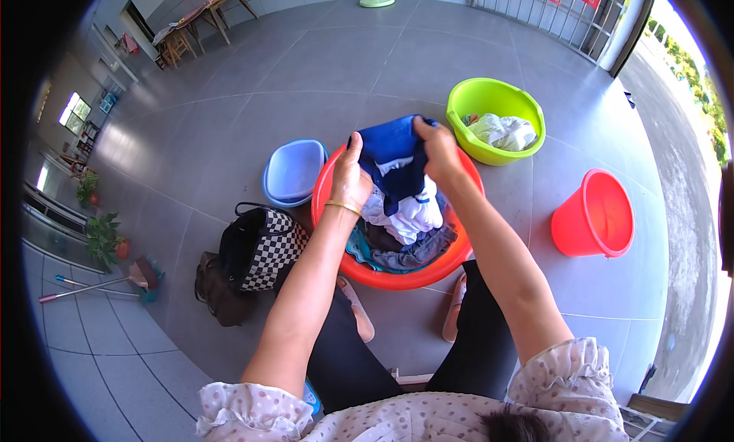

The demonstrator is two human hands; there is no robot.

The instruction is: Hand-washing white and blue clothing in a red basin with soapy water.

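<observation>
A dark blue piece of clothing [390, 141] is stretched between my two hands, above an orange-red basin [401, 280] on the floor. My left hand [350, 175] grips its left side, thumb up, with a gold-coloured bangle on the wrist. At its upper right edge, my right hand [438, 149] pinches the cloth. Below the garment, white clothing [410, 218] lies heaped in the basin. Grey-blue cloth [416, 253] and a teal piece [358, 250] show under the white near the basin's front. The basin stands just beyond my feet.
A lime-green basin [487, 92] holding white cloth [502, 131] stands behind right. At the right is a red bucket [593, 212]. Light-blue basins [295, 169] stand stacked at left, near a checkered bag [275, 247] and a brown bag [221, 298]. A broom and dustpan [146, 278] lie farther left.
</observation>
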